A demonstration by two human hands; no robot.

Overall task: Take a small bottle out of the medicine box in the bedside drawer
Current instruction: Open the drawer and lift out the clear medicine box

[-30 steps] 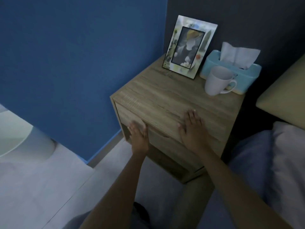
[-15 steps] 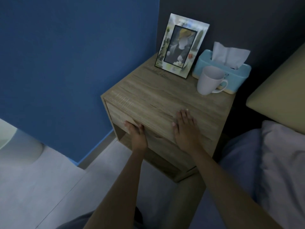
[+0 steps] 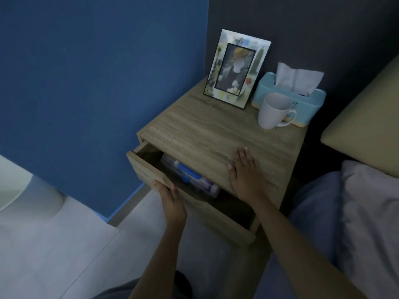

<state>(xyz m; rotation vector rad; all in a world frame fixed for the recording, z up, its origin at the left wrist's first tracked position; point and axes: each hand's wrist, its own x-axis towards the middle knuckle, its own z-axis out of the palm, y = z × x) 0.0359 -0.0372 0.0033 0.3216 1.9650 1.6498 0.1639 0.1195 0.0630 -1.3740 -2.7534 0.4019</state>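
Observation:
The wooden bedside table's drawer [image 3: 146,171] stands partly pulled out. My left hand [image 3: 170,199] grips the top edge of the drawer front. Inside lies a clear medicine box [image 3: 190,178] with a blue lid part, half hidden under the tabletop. No small bottle can be made out. My right hand [image 3: 244,171] lies flat, fingers spread, on the front edge of the tabletop [image 3: 207,130].
A picture frame [image 3: 236,69], a blue tissue box [image 3: 289,96] and a white mug [image 3: 274,111] stand at the back of the tabletop. A blue wall is to the left, a bed with pillow [image 3: 371,201] to the right, pale floor below.
The drawer was closed one second ago and is now pulled partly out by my left hand, showing the box inside. My right hand stays pressed on the tabletop.

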